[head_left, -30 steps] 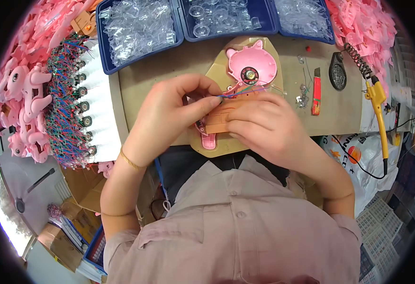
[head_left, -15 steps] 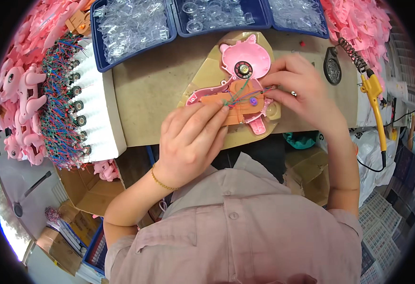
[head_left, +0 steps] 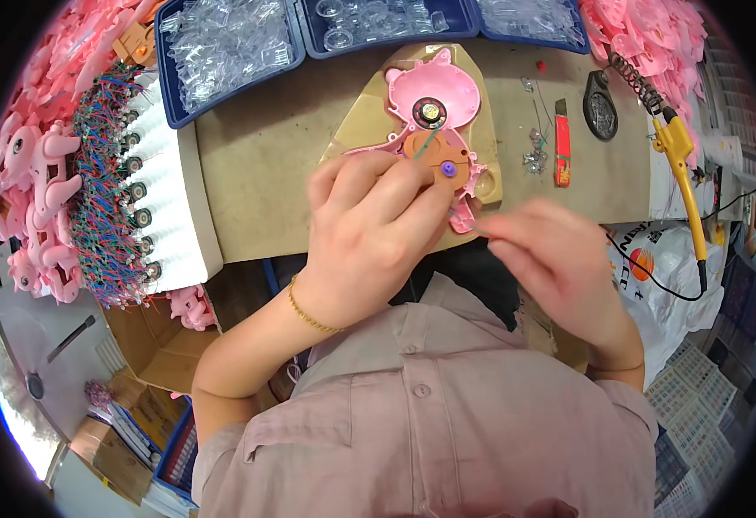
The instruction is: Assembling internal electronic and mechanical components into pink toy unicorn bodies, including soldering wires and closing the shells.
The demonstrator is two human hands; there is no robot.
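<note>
A half shell of a pink toy animal (head_left: 456, 86) lies in a tan moulded holder (head_left: 356, 129) on the bench. Inside it sit a round black-rimmed speaker (head_left: 430, 113) and an orange-brown plastic housing (head_left: 437, 148) with a purple round piece (head_left: 449, 169). A green wire (head_left: 427, 143) runs from the speaker down to my left hand (head_left: 380, 216). Those fingers are curled closed over the housing, around the wires, and hide its left part. My right hand (head_left: 559, 263) is just right of the shell's pink foot (head_left: 463, 217), fingertips pressed together; what they hold is not visible.
Blue bins (head_left: 296, 59) of clear plastic parts line the back. Wired speakers on white material (head_left: 166, 198) stand left, by pink toy bodies (head_left: 37, 164). To the right are a red cutter (head_left: 562, 151), small metal bits (head_left: 535, 155), a black oval tool (head_left: 601, 108) and a yellow soldering iron (head_left: 680, 164).
My right hand has moved down and right, away from the housing, uncovering the cutter and metal bits. My left hand has shifted slightly right, with its fingers more curled over the housing and wires.
</note>
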